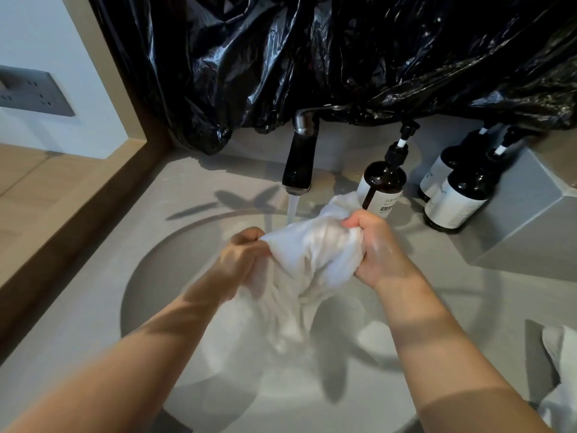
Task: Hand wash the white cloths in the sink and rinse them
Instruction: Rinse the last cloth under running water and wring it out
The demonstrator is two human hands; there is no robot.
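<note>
Both forearms (140, 354) reach up to the cloth (312, 254), mid frame over the sink (175, 276). Left hand (242, 256) and right hand (376, 245) each squeeze one end. It stretches side to side, with tap (299, 164) water (292, 210) falling just behind it.

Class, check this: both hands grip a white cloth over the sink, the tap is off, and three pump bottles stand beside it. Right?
No: the head view shows the tap running, water streaming into the sink. The left hand and right hand grip the white cloth, with three pump bottles beside the tap.
</note>
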